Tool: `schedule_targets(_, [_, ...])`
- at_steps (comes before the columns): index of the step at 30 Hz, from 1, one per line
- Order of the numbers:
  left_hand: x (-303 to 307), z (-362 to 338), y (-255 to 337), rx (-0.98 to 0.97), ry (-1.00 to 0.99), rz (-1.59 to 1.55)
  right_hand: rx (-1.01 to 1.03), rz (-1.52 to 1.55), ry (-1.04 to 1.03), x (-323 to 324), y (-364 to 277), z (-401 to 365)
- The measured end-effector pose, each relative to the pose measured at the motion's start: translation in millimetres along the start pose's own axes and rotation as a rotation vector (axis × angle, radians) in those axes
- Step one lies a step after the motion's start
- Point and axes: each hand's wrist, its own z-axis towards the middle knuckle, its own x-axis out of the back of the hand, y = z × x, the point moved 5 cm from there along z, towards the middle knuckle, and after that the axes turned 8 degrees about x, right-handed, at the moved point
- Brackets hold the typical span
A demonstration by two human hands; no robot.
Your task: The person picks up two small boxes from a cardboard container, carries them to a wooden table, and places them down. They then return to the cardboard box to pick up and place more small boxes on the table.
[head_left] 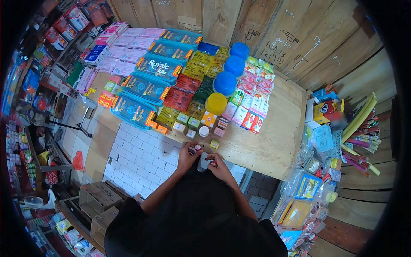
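My left hand (187,156) is closed around a small jar with a red label and white cap (196,148), held just below the wooden counter's front edge (239,160). My right hand (218,166) is closed on a small red item (213,163), too small to name. A white object (204,162) sits between the two hands. A white-capped jar (204,131) and a tiny yellow-green box (214,144) stand on the counter just above my hands.
The counter carries blue Royale packs (145,88), blue and yellow lids (222,92), sachet strips and small boxes (250,111). White tiles (141,154) cover the counter front. Cardboard boxes (96,199) lie at lower left, hanging goods (325,141) at right, shelves (38,107) at left.
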Motion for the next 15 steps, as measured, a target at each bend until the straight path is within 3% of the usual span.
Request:
schedule_targets(10, [-4.6, 2.8, 1.0, 0.094, 0.056, -0.076, 0.097, 0.089, 0.03, -1.9, 2.1, -8.0])
schedule_targets(13, [-4.3, 2.6, 0.2, 0.087, 0.071, -0.1, -0.153, 0.091, -0.072, -1.7, 5.5, -8.6])
schedule_targets(15, [-3.6, 2.8, -0.4, 0.084, 0.082, -0.13, -0.158, -0.017, -0.103, 2.0, -9.1, -9.6])
